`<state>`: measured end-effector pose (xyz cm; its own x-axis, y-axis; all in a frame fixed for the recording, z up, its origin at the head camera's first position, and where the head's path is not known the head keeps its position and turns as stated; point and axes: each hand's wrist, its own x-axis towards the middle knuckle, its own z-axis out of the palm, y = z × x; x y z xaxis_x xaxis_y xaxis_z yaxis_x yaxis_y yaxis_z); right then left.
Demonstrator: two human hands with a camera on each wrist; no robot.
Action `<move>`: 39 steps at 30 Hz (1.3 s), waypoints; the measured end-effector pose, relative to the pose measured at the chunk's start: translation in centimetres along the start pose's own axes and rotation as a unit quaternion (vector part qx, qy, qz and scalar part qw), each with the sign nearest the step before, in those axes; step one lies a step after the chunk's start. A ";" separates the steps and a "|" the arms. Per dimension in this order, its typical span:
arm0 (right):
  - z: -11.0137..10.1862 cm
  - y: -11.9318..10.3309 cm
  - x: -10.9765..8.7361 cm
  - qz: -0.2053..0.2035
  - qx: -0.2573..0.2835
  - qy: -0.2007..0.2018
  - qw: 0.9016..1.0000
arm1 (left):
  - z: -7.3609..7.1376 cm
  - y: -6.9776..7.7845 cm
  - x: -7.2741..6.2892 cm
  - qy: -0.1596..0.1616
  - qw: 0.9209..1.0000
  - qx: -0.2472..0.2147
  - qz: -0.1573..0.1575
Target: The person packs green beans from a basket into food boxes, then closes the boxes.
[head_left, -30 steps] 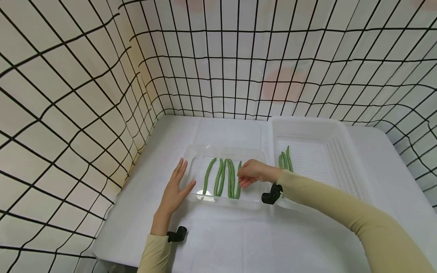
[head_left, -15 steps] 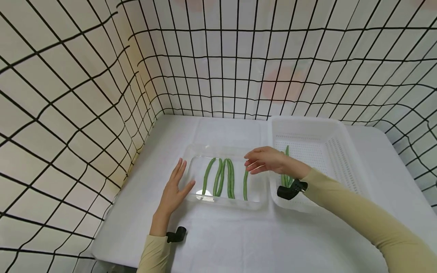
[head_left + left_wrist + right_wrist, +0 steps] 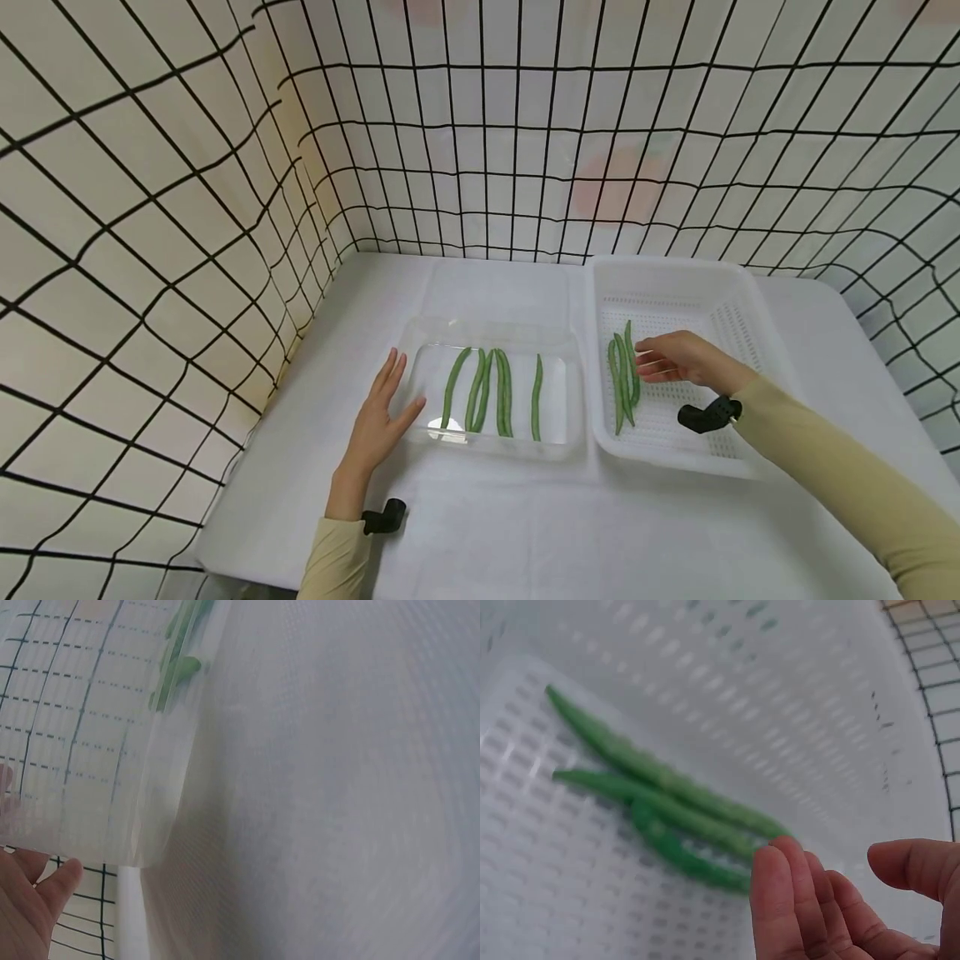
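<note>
Right hand (image 3: 678, 357), empty, has moved from tray (image 3: 558, 400) (centre) to beans (image 3: 623, 371) in basket (image 3: 682, 312) (right); left hand (image 3: 378, 421) grasps nothing; transfer seems partial.

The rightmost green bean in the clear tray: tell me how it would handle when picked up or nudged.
The green bean is probably light, being so slim. It likely sags little, as its outline looks firm and even. A nudge may roll or slide it, since the clear tray looks smooth.

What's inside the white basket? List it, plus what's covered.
Three green beans lie in the white basket. In the head view, the right hand and sleeve cover part of its floor; anything beneath can't be seen.
</note>
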<state>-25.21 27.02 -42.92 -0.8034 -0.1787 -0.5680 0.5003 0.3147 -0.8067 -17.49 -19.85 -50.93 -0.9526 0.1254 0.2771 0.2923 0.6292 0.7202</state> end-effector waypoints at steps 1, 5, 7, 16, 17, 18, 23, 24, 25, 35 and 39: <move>-0.3 0.4 0.2 0.006 0.001 0.000 1.000 | 0.0 0.0 0.0 0.000 1.000 0.000 0.000; -1.0 1.7 0.8 0.029 0.006 0.012 1.000 | 0.0 0.0 -0.1 -0.002 1.000 0.000 -0.001; -1.0 2.3 1.2 0.034 0.002 0.018 0.999 | 0.0 0.0 -0.1 -0.001 1.000 -0.002 -0.001; -0.1 3.1 2.3 0.033 -0.005 0.029 0.999 | 0.0 0.0 -0.1 0.003 1.000 0.003 0.003; 0.1 3.0 2.4 0.031 -0.006 0.030 0.999 | 0.0 -0.1 -0.1 0.003 1.000 0.003 0.004; 0.3 3.0 2.5 0.029 -0.008 0.032 0.999 | 0.0 -0.1 0.0 0.004 1.000 0.001 0.005; 1.0 2.6 2.7 0.027 -0.025 0.045 0.998 | 0.0 -0.2 0.0 0.004 1.000 0.001 0.008; 1.2 2.5 2.7 0.027 -0.029 0.047 0.998 | 0.0 -0.2 0.0 0.004 1.000 0.000 0.010; 1.3 2.5 2.8 0.029 -0.032 0.051 0.998 | 0.0 -0.2 0.0 0.003 1.000 -0.001 0.012; 2.0 2.7 3.9 0.052 -0.039 0.072 0.995 | -0.1 -0.1 -0.1 -0.003 1.000 -0.010 0.019; 1.7 2.7 3.8 0.046 -0.030 0.066 0.996 | -0.1 -0.1 0.0 -0.001 1.000 -0.007 0.019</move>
<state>-26.32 25.57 -47.55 -0.7924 -0.0237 -0.6096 0.5570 0.3796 -0.7387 -17.47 -19.99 -50.90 -0.9413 0.1505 0.3021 0.3285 0.6139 0.7178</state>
